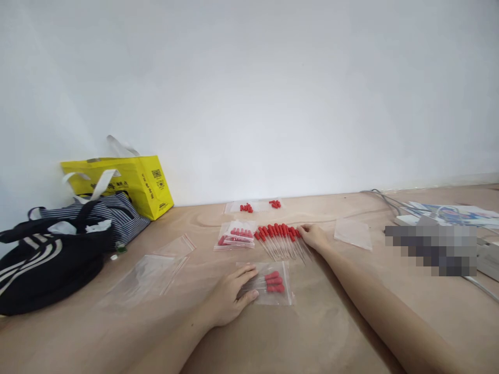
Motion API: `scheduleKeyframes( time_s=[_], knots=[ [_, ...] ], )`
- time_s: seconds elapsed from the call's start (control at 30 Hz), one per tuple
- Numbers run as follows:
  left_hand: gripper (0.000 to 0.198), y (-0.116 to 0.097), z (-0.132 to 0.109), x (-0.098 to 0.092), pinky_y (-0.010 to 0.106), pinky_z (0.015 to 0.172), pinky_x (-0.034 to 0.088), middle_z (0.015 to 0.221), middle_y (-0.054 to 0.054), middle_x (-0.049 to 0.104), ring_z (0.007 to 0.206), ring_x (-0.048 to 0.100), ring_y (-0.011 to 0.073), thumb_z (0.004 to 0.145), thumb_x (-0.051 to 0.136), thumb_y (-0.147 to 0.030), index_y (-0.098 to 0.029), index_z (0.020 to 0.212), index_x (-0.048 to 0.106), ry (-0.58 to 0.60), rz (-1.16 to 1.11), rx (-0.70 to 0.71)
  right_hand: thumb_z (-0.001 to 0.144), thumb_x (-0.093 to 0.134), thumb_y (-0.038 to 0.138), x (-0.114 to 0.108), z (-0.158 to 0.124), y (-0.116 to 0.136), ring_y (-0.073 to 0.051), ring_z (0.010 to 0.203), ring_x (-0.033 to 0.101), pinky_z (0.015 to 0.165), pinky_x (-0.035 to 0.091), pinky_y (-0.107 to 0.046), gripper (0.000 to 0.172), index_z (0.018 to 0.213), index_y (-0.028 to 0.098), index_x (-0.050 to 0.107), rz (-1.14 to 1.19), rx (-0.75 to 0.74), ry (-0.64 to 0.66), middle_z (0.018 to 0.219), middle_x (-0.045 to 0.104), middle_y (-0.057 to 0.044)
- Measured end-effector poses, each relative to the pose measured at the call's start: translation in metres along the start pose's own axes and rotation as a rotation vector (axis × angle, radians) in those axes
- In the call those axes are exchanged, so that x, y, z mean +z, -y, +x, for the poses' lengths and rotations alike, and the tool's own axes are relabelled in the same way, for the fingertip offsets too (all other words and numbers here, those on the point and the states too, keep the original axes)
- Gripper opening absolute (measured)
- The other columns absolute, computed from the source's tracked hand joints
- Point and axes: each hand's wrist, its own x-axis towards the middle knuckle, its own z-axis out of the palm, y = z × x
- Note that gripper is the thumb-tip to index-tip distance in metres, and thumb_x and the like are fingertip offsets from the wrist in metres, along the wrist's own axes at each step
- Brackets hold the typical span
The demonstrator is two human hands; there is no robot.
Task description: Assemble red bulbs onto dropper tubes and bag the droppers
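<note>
My left hand [234,295] rests with fingers apart on the left part of a clear zip bag [284,298], which holds a few droppers with red bulbs [275,281]. Farther back, my right hand [312,236] has its fingers closed at the red bulb end on the right of a fanned row of glass droppers [278,241]. Its fingertips touch or pinch a dropper there. Left of the row lie stacked bags [236,235] with more red-bulbed droppers inside.
Flat clear bags [144,275] lie at the left, another [353,234] at the right. Red bulbs [247,208] sit near the wall. A yellow bag [144,182], striped bag [128,218] and black bag [50,270] stand far left; cables and a power strip [487,259] are right.
</note>
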Motion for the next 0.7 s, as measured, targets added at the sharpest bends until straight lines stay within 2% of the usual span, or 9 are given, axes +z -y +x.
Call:
scheduleKeyframes(
  time_s=[0.2, 0.4, 0.57, 0.7],
  knots=[
    [0.043, 0.0008, 0.001, 0.0011, 0.038, 0.1, 0.029, 0.132, 0.006, 0.04, 0.121, 0.035, 0.0203, 0.083, 0.042, -0.039, -0.02, 0.122, 0.044, -0.003, -0.006, 0.007, 0.079, 0.038, 0.042, 0.0008, 0.0025, -0.0026, -0.02, 0.071, 0.06, 0.06, 0.038, -0.024, 0.04, 0.067, 0.016, 0.066, -0.048, 0.019, 0.056, 0.071, 0.066, -0.008],
    [0.042, 0.0012, 0.0007, 0.0016, 0.038, 0.099, 0.031, 0.131, 0.005, 0.041, 0.12, 0.036, 0.0206, 0.083, 0.043, -0.038, -0.021, 0.122, 0.044, -0.015, 0.002, 0.012, 0.073, 0.048, 0.043, 0.0032, 0.002, -0.0023, -0.018, 0.068, 0.06, 0.059, 0.038, -0.023, 0.033, 0.067, 0.016, 0.066, -0.042, 0.038, 0.087, 0.07, 0.066, -0.006],
    [0.041, -0.0001, 0.0, 0.0007, 0.039, 0.098, 0.032, 0.13, 0.004, 0.042, 0.119, 0.038, 0.0211, 0.082, 0.044, -0.038, -0.023, 0.121, 0.045, -0.039, -0.007, 0.014, 0.074, 0.046, 0.035, 0.0054, 0.004, -0.0046, -0.018, 0.068, 0.059, 0.058, 0.037, -0.023, 0.028, 0.062, 0.016, 0.063, -0.016, 0.07, 0.059, 0.068, 0.065, -0.006],
    [0.041, -0.0018, -0.0002, -0.0001, 0.039, 0.098, 0.033, 0.13, 0.005, 0.043, 0.118, 0.039, 0.0215, 0.082, 0.044, -0.038, -0.023, 0.12, 0.046, -0.039, -0.019, 0.018, 0.076, 0.04, 0.034, 0.0042, 0.0058, -0.0073, -0.019, 0.07, 0.058, 0.059, 0.037, -0.024, 0.031, 0.058, 0.016, 0.059, 0.059, 0.073, 0.013, 0.066, 0.064, -0.007]
  ],
)
